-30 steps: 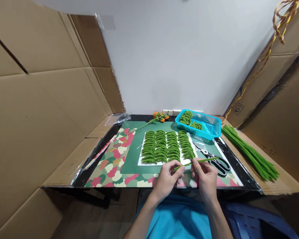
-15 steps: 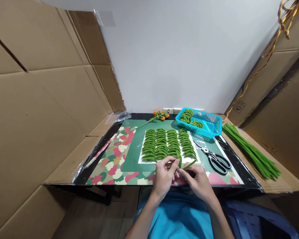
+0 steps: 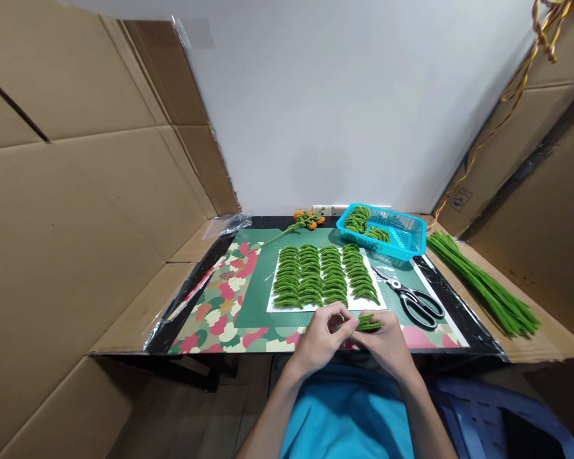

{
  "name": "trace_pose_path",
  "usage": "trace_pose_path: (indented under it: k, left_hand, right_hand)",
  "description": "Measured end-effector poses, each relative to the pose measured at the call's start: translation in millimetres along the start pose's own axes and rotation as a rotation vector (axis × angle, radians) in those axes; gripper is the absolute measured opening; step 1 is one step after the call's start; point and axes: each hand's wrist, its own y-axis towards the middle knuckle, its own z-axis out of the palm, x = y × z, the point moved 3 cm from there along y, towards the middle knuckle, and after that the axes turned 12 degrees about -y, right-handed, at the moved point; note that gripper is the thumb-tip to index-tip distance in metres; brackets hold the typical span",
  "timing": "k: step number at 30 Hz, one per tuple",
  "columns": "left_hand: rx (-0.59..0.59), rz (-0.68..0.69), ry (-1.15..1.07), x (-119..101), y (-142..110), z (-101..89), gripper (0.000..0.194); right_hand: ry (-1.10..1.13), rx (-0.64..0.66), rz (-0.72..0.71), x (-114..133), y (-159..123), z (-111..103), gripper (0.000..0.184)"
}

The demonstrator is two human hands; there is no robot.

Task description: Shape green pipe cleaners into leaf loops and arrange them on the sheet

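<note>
Just in front of the white sheet (image 3: 270, 306), both hands meet over a short bent piece of fuzzy green pipe cleaner (image 3: 369, 324). My left hand (image 3: 324, 336) pinches at its left end, thumb against forefinger. My right hand (image 3: 385, 341) is closed round the other side, its fingers partly hidden. Where the fingertips meet, the piece's shape is covered. On the sheet lie several curved green pipe-cleaner leaves (image 3: 310, 274), set out in columns. Right of the sheet lie black-handled scissors (image 3: 405, 294), blades partly apart.
A blue plastic basket (image 3: 414, 245) with more green leaves stands at the back right. Long green pipe cleaners (image 3: 483, 284) lie in a bundle on the right. An orange flower stem (image 3: 310, 220) lies at the back. Cardboard walls (image 3: 100, 210) flank the green mat (image 3: 256, 287).
The green piece was upright between my fingers with one end sticking out right; now it lies lower and folded between my hands. My left hand has shifted right and the view has moved slightly.
</note>
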Motion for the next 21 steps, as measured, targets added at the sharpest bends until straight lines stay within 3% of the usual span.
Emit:
trace_pose_path:
  k: [9,12,21]
  left_hand:
    - [-0.132,-0.078,-0.181,14.0,-0.6,2.8,0.038]
    - [-0.092,-0.088,-0.197,16.8,1.1,4.6,0.037]
    - [-0.076,-0.081,-0.175,20.6,2.3,3.9,0.034]
  right_hand:
    - [0.203,-0.135,-0.023,5.0,6.2,-5.9,0.028]
    - [0.239,-0.215,-0.018,6.4,8.8,-6.4,0.027]
    - [-0.068,-0.429,-0.048,8.1,0.5,6.4,0.027]
